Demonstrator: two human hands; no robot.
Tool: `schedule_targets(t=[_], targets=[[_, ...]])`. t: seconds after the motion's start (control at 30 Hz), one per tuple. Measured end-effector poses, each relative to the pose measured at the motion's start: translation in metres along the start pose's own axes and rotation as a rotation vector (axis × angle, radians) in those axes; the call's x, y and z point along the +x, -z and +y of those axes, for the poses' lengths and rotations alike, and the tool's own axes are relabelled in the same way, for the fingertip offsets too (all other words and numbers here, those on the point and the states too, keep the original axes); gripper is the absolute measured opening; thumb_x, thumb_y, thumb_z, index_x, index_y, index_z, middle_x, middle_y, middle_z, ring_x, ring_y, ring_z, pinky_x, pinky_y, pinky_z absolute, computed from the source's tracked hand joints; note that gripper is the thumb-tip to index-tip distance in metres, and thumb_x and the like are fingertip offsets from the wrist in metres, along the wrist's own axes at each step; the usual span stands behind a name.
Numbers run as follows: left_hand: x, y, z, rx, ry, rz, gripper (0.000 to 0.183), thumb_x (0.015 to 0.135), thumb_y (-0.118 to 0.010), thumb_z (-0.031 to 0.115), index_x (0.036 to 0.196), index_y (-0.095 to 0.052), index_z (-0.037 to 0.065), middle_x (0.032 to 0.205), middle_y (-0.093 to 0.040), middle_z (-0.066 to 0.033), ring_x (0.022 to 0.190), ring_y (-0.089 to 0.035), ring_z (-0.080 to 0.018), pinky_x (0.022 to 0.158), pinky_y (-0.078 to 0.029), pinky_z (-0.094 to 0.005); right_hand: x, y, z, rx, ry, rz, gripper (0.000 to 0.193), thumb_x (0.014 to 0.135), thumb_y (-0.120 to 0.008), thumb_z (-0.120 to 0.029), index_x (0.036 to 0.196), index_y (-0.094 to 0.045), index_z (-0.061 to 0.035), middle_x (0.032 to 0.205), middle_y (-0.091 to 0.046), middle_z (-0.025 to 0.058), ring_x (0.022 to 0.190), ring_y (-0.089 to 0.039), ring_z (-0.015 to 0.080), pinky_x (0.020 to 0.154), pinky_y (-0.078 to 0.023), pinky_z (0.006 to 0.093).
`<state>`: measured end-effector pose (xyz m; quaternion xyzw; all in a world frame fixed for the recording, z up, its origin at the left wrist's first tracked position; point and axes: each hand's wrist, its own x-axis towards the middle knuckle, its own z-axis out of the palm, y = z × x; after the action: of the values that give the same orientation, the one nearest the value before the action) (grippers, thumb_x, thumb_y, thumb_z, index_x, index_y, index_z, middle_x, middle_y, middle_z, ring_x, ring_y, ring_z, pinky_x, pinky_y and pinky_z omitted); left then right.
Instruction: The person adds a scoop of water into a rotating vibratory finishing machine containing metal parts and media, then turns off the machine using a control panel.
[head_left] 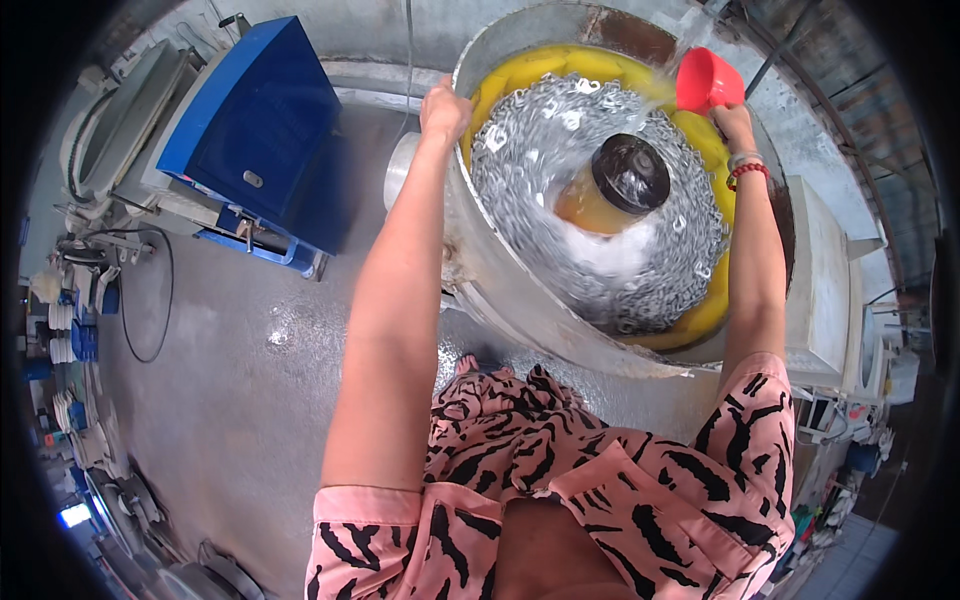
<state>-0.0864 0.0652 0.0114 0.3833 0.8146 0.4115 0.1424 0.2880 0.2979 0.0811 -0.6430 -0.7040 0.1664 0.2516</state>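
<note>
A big round metal tub (520, 300) with a yellow lining (500, 75) stands before me. Many small silvery metal parts (660, 285), some hook-shaped, fill it, smeared by motion around a central post with a black cap (630, 172). My left hand (446, 110) is closed over the tub's left rim. At the far right rim, my right hand (735, 125) grips a red plastic dipper (712, 80) by its handle. The dipper is tilted with its mouth toward the tub, and a blurred splash of water shows beside it. White foam (605, 250) lies near the post.
Left of the tub stands a machine with a blue cover (265, 135). The grey floor (250, 400) looks wet and shiny, and a dark cable (150, 355) loops across it. Stacked items and equipment (80, 340) line the far left. A pale metal housing (825, 290) stands at right.
</note>
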Motion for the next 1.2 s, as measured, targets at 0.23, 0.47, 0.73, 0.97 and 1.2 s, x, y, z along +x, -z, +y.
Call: schedule_targets(t=[0.23,0.47,0.73,0.97,1.2], targets=[[-0.005,0.004,0.001,-0.049,0.004,-0.008,0.038,0.068,-0.051,0.009,0.106,-0.053,0.005,0.100,-0.057,-0.0207,0.099,-0.051,-0.0340,0.085,-0.040,-0.0380,0.005,-0.008,-0.027,1.486,-0.546,-0.527,0.010,0.080,-0.046,-0.007,0.075,-0.037,-0.0054,0.059,-0.041,0.0027,0.038,-0.030,0.0083,0.035,-0.020,0.0221],[-0.012,0.003,0.012,0.000,0.019,-0.034,0.051,0.067,-0.048,0.008,0.118,-0.046,0.008,0.108,-0.054,-0.0202,0.105,-0.049,-0.0314,0.089,-0.038,-0.0343,-0.001,-0.012,-0.028,1.700,-0.523,-0.505,0.012,0.080,-0.045,-0.009,0.073,-0.037,-0.0041,0.061,-0.039,0.0037,0.040,-0.029,0.0094,0.037,-0.021,0.0226],[-0.004,0.000,0.004,0.036,-0.031,0.003,0.049,0.066,-0.048,0.011,0.114,-0.049,0.004,0.102,-0.056,-0.0212,0.100,-0.051,-0.0339,0.087,-0.039,-0.0369,0.000,-0.001,-0.030,1.819,-0.315,-0.595,0.012,0.079,-0.049,-0.011,0.079,-0.043,-0.0013,0.060,-0.041,0.0030,0.042,-0.032,0.0097,0.039,-0.024,0.0223],[0.012,-0.008,-0.007,0.022,-0.047,-0.035,0.050,0.066,-0.055,0.008,0.116,-0.047,0.005,0.104,-0.056,-0.0204,0.100,-0.053,-0.0317,0.084,-0.040,-0.0355,-0.026,0.008,-0.028,0.487,-0.036,-0.241,0.027,0.075,-0.053,-0.013,0.096,-0.051,0.0030,0.056,-0.044,0.0025,0.044,-0.036,0.0093,0.041,-0.027,0.0203],[0.013,-0.008,-0.007,0.013,-0.020,-0.044,0.048,0.066,-0.056,0.009,0.113,-0.048,0.004,0.103,-0.056,-0.0209,0.102,-0.051,-0.0329,0.085,-0.039,-0.0361,-0.020,-0.009,0.005,-0.450,0.186,0.078,0.050,0.065,-0.057,-0.025,0.113,-0.052,-0.0120,0.085,-0.063,0.0137,0.084,-0.059,0.0267,0.077,-0.044,0.0363]])
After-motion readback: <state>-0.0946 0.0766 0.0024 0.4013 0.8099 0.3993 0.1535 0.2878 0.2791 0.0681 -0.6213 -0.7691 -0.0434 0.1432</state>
